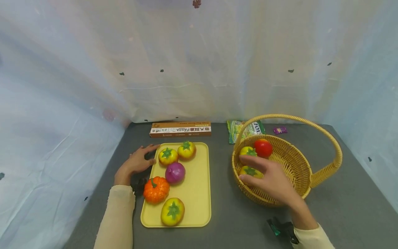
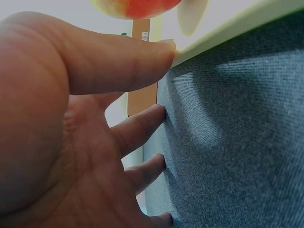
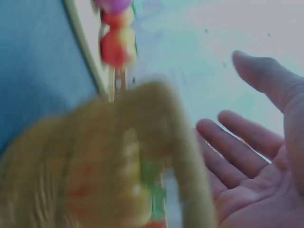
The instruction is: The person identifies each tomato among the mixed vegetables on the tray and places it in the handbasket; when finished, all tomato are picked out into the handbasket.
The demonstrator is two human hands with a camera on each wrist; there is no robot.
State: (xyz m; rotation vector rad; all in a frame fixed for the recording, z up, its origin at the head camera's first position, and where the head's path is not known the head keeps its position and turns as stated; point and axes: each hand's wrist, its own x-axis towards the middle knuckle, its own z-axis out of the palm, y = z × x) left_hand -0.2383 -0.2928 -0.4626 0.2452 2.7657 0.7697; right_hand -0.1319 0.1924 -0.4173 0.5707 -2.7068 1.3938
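My left hand [image 1: 139, 161] rests at the upper left edge of a yellow tray [image 1: 199, 186], thumb touching its rim. In the left wrist view its other fingertips [image 2: 159, 113] reach down at the dark tabletop. On the tray lie a purple onion [image 1: 175, 173], an orange pumpkin [image 1: 156, 190] and three yellow persimmons, one persimmon [image 1: 172, 212] at the near end. Over the left side of a wicker basket [image 1: 292, 159] hovers my right hand [image 1: 270, 176], fingers extended and holding nothing. Beneath it, partly covered, are two persimmons, one a persimmon [image 1: 248, 151] beside a red tomato [image 1: 263, 148].
A brown pasta box [image 1: 180, 129] lies behind the tray. Behind the basket are a green snack bag [image 1: 233, 131] and a small purple packet [image 1: 280, 130]. The basket's tall handle [image 1: 329, 138] arches up over its right side. White curtains [image 1: 199, 69] enclose the grey table.
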